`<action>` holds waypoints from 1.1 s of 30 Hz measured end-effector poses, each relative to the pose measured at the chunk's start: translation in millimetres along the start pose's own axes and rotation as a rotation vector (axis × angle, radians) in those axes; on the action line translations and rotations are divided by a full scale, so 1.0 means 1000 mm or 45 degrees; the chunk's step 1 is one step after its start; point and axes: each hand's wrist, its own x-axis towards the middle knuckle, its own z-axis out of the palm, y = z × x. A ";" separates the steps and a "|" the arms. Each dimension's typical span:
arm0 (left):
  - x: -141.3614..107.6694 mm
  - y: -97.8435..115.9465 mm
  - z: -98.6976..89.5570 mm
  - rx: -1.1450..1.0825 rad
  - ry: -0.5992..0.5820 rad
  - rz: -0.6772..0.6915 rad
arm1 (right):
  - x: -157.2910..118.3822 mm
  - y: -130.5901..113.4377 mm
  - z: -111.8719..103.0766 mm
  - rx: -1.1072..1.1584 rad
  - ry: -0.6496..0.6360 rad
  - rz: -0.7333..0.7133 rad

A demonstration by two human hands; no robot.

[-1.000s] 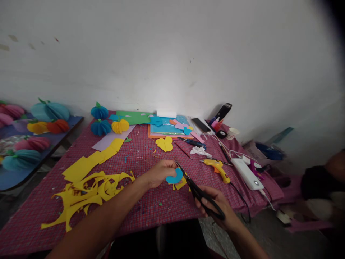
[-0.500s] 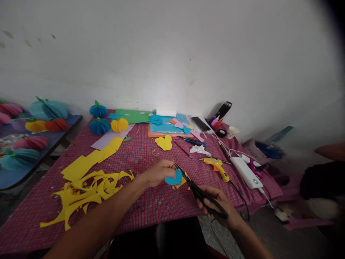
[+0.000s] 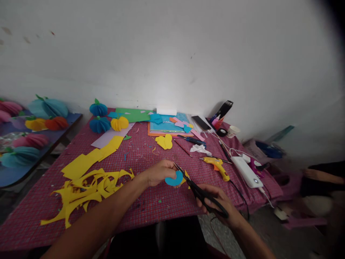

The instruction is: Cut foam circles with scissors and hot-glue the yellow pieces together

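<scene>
Between the fingers of my left hand [image 3: 161, 173] is a round blue paper piece [image 3: 174, 179], with yellow paper [image 3: 185, 177] showing behind it. My right hand [image 3: 215, 201] is closed around the handles of black scissors [image 3: 199, 194]. Their blades run up along the right edge of the blue and yellow paper, close to my left fingertips. To the left of my forearm lie curved yellow paper offcuts [image 3: 81, 190]. Beyond my hands sits a small stack of round yellow paper cutouts [image 3: 164, 142].
A yellow glue gun [image 3: 219, 167] with its cord lies right of my hands, beside a white power bank [image 3: 246, 172]. Folded paper pumpkins [image 3: 99, 125] stand at the back left. A pencil [image 3: 183, 148] and utility knife [image 3: 192, 140] lie ahead. Another person's arm [image 3: 322, 176] shows at right.
My hands, the paper and the scissors hold nearly the same place, with the blue piece turned slightly. The other person's arm at the right has moved lower.
</scene>
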 end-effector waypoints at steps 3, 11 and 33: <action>0.000 0.000 0.001 -0.016 -0.013 0.007 | 0.000 -0.001 0.001 -0.014 0.000 0.004; 0.000 0.001 0.000 0.016 -0.053 -0.007 | -0.001 0.002 0.001 0.000 0.025 0.033; 0.000 -0.001 -0.002 0.019 -0.067 -0.019 | -0.002 -0.005 0.000 -0.136 0.037 0.042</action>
